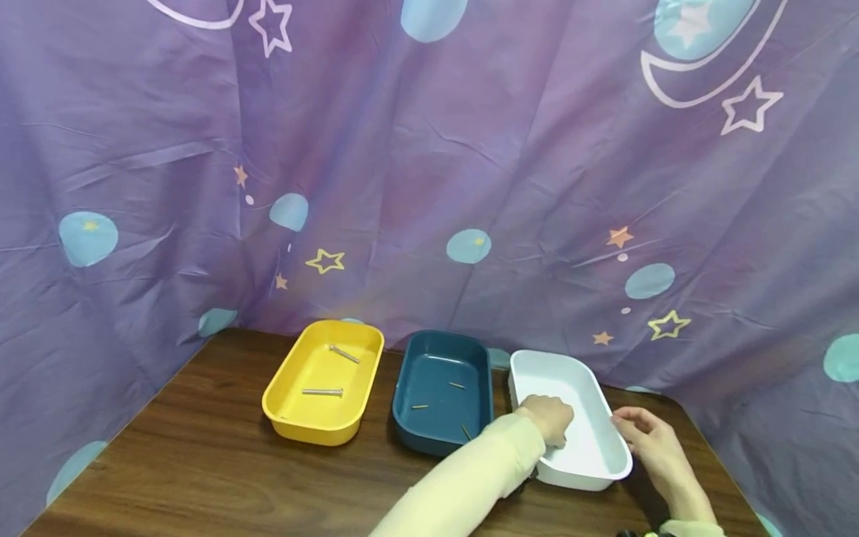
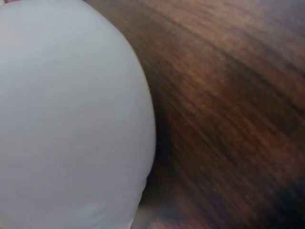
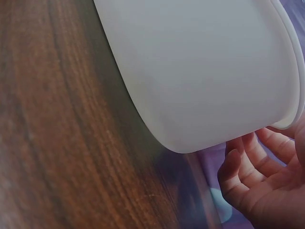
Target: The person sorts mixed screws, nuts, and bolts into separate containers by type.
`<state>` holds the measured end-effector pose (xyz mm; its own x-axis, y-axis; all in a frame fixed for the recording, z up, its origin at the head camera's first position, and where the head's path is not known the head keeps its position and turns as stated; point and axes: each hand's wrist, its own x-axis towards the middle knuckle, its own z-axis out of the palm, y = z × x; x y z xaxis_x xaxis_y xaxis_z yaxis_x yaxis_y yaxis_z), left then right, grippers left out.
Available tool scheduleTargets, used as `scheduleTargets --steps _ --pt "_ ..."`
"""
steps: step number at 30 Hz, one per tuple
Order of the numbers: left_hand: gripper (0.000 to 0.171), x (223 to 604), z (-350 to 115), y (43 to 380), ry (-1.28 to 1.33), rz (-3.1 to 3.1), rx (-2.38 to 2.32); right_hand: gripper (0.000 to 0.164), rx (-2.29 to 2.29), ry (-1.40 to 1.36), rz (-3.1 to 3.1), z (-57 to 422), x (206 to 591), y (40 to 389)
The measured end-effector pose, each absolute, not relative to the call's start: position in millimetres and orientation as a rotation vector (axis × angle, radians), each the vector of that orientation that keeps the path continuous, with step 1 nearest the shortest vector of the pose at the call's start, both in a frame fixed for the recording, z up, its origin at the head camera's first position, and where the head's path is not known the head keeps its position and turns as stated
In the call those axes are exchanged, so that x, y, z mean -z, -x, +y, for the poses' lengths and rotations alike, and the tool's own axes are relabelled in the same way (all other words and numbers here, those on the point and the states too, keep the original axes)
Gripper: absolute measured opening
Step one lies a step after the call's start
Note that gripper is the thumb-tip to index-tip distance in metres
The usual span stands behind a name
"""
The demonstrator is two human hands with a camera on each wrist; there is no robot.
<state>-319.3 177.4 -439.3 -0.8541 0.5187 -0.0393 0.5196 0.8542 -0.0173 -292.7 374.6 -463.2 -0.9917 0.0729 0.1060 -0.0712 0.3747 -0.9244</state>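
White plastic tray (image 1: pixel 582 478) sat on table (image 1: pixel 221 470), prob. light, stiff, smooth; rim seemed best hold. Hands apart: L hand (image 1: pixel 549 419) inside, R hand (image 1: pixel 649 440) at rim; grips unclear.

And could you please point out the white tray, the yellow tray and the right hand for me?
White tray (image 1: pixel 589 432): head view, on its bare inside floor.
Yellow tray (image 1: pixel 317 369): head view, on its floor between the two screws.
Right hand (image 1: pixel 652 441): head view, on its middle.

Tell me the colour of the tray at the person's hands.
The tray is white; it shows best in the head view.
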Motion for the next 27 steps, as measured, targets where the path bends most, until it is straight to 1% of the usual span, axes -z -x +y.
scheduleTargets --steps 4,6,8,12,14,18,21,27 --pt "0.02 437 174 319 -0.814 2.961 -0.003 0.035 -1.675 -0.008 -2.507 371 462 293" --pt "0.024 434 172 319 -0.814 2.955 -0.012 0.036 -1.672 -0.008 -2.505 371 462 294" --pt "0.038 431 170 317 -0.827 2.948 -0.033 0.035 -1.677 -0.018 -2.498 371 462 293" --pt "0.077 422 168 309 -0.885 2.923 -0.091 0.033 -1.714 -0.05 -2.47 375 462 292" --pt "0.085 417 168 306 -0.917 2.903 -0.133 0.031 -1.722 -0.061 -2.46 377 463 290" --pt "0.09 406 165 297 -0.954 2.863 -0.216 0.031 -1.709 -0.079 -2.462 380 461 288" --pt "0.092 395 159 289 -0.965 2.837 -0.249 0.035 -1.68 -0.087 -2.481 380 460 288" --pt "0.092 379 133 265 -1.052 2.834 -0.276 0.04 -1.623 -0.08 -2.54 377 461 291"
